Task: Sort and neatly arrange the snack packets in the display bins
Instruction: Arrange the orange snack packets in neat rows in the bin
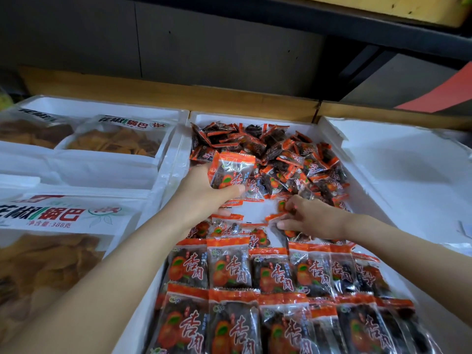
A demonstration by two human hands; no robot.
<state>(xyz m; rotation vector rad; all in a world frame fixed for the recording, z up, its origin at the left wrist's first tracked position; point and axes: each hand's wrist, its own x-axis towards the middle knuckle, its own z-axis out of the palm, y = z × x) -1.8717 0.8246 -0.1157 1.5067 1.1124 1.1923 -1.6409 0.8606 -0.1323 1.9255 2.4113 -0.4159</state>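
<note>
In the middle foam bin the apricot packets fall into 2 zones. A loose heap fills the 12 o'clock end, while 2 tidy rows lie face-up and overlapping at 6 o'clock, with another row partly formed beyond them.

The left hand grips a small stack of packets, thumb clamped across the front. This looks like a ready supply, held upright with the labels facing the person. At about 4 o'clock from it, the right hand reaches down, fingertips pinching the orange edge of a single packet just past the unfinished row, probably to square it into line.

The bare white floor between the hands marks the working gap — heap pushed back, rows advancing toward it.

At 9 o'clock the neighbouring bin holds large bags of rice crisps.
</note>
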